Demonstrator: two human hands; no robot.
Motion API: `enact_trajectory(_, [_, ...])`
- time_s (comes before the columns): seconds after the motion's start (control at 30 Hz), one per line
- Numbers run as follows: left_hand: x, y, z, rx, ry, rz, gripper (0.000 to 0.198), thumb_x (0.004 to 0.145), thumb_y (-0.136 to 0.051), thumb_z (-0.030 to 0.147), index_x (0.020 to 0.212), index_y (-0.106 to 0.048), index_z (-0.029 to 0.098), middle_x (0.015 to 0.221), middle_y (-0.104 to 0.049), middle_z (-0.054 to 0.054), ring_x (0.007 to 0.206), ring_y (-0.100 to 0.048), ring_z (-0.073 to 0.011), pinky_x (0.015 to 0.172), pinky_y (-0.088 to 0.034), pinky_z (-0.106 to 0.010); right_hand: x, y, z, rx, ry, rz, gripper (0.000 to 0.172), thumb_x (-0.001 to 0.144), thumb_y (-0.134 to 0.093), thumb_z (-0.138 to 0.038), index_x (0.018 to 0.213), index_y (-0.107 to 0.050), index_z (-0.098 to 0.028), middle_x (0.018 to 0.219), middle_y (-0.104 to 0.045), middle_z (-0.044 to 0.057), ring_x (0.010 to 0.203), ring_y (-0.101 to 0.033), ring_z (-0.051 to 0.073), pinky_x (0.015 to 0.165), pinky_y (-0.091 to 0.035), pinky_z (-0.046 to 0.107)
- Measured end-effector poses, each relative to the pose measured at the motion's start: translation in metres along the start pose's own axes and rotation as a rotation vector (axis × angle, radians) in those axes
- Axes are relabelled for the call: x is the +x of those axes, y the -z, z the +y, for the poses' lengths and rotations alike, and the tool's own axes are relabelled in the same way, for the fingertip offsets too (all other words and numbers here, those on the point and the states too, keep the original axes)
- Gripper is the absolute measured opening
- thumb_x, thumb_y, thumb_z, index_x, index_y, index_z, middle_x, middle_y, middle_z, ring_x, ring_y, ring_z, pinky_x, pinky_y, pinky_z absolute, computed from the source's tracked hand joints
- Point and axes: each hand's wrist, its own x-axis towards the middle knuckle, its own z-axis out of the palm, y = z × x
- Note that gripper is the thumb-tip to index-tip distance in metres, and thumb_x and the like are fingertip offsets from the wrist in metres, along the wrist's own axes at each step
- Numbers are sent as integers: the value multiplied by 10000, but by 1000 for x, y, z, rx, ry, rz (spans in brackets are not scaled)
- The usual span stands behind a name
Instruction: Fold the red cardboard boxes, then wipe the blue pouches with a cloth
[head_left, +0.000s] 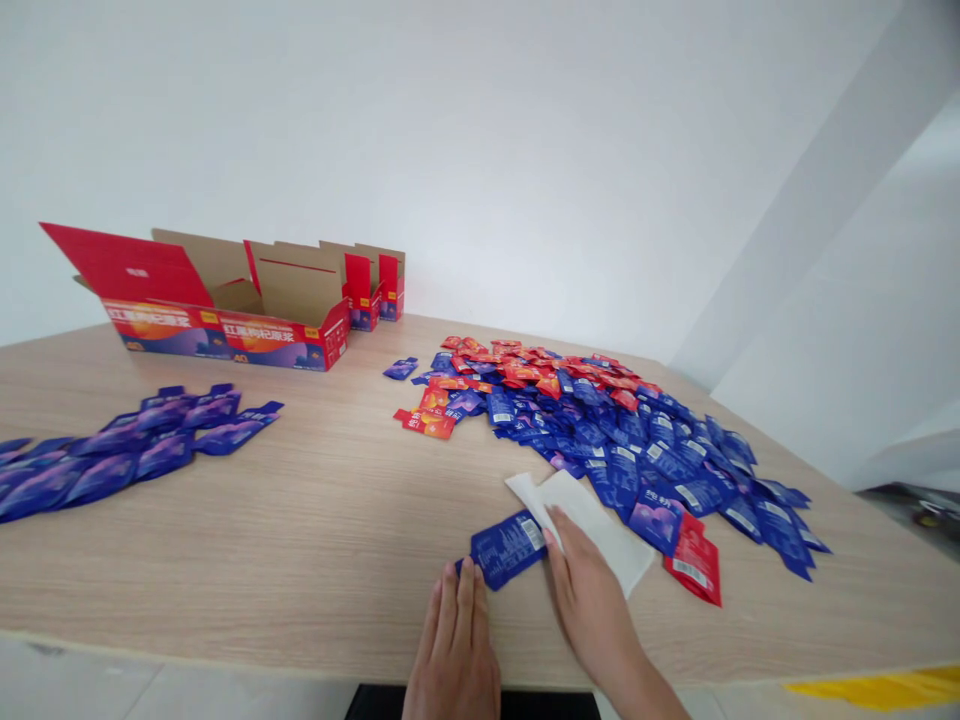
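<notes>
A blue pouch (pixel 507 549) with a white barcode lies flat on the table in front of me. My left hand (pixel 459 640) rests with fingers stretched out flat, pressing down the pouch's left end. At the other end, my right hand (pixel 589 590) grips a folded white cloth (pixel 604 525), thumb and fingers on its near edge. The cloth touches the pouch's right edge and spreads over the table beyond the hand. Just right of it lie a blue pouch with pink print (pixel 655 518) and a red pouch (pixel 694 563).
A large pile of blue pouches (pixel 622 440) mixed with red pouches (pixel 540 368) covers the right side of the table. Overlapping rows of blue pouches (pixel 105 455) lie at the left. Open red cardboard boxes (pixel 274 343) stand along the back left, near the white wall.
</notes>
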Motion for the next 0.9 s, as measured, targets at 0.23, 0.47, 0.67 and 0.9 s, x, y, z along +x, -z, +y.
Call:
enact_trajectory(0.23, [-5, -1, -5, -7, -47, -10, 516, 944, -537, 391, 1357, -669, 110, 1429, -663, -99, 1359, -545, -280, 1120, -442, -379, -5, 0, -24, 119, 172, -189, 434, 1095, -422, -291, 1483, -604, -225, 1526, -608, 79, 1417, -570, 251, 1211, -459, 486])
enact_trajectory(0.47, [-5, -7, -1, -7, -22, -5, 576, 912, -561, 372, 1406, -629, 85, 1501, -607, -121, 1435, -479, -300, 1148, -433, -395, -5, 8, 5, 50, -11, -9, 524, 1105, -378, -397, 1517, -564, -132, 1515, -595, 168, 1427, -553, 297, 1205, -447, 520])
enact_trajectory(0.67, [-5, -5, -4, -12, -39, 9, 531, 918, -550, 372, 1384, -655, 138, 1444, -653, -88, 1384, -527, -278, 1135, -436, -386, -9, -3, -19, 103, 239, -183, 450, 1090, -437, -296, 1515, -574, -237, 1554, -567, 72, 1446, -533, 251, 1223, -432, 498])
enact_trajectory(0.9, [-6, -8, -1, 8, -31, -4, 576, 914, -561, 387, 1403, -629, 91, 1489, -614, -119, 1420, -498, -304, 1151, -430, -397, -6, 3, -12, 69, 112, -16, 489, 1105, -396, -343, 1537, -542, -164, 1561, -551, 134, 1452, -525, 273, 1195, -467, 496])
